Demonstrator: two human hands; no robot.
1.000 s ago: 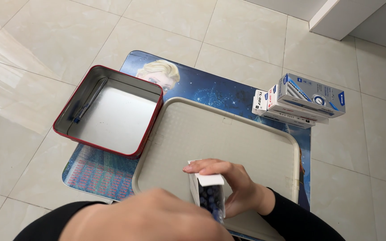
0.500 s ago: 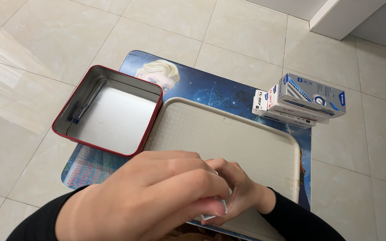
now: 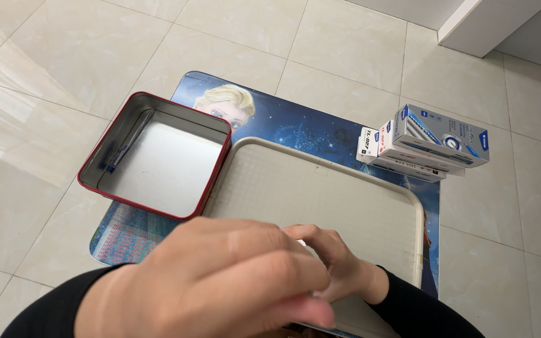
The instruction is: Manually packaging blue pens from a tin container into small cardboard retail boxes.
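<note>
My left hand (image 3: 220, 281) fills the near foreground, its fingers curled over my right hand (image 3: 349, 269). Both hover above the near edge of a beige plastic tray (image 3: 320, 188). The right hand is cupped around a small white box of pens, of which only a white sliver (image 3: 300, 243) shows between the fingers. What the left fingers grip is hidden. A square metal tin with a red rim (image 3: 151, 166) lies open left of the tray, with one blue pen (image 3: 126, 143) along its left wall.
Tray and tin rest on a blue cartoon mat (image 3: 295, 119) laid on a tiled floor. Stacked white and grey pen boxes (image 3: 427, 145) stand at the tray's far right corner. A white cabinet base (image 3: 489, 25) is at the top right.
My left hand has come up and over the right hand, covering the small pen box that was showing a second ago. The right hand has stayed in place.
</note>
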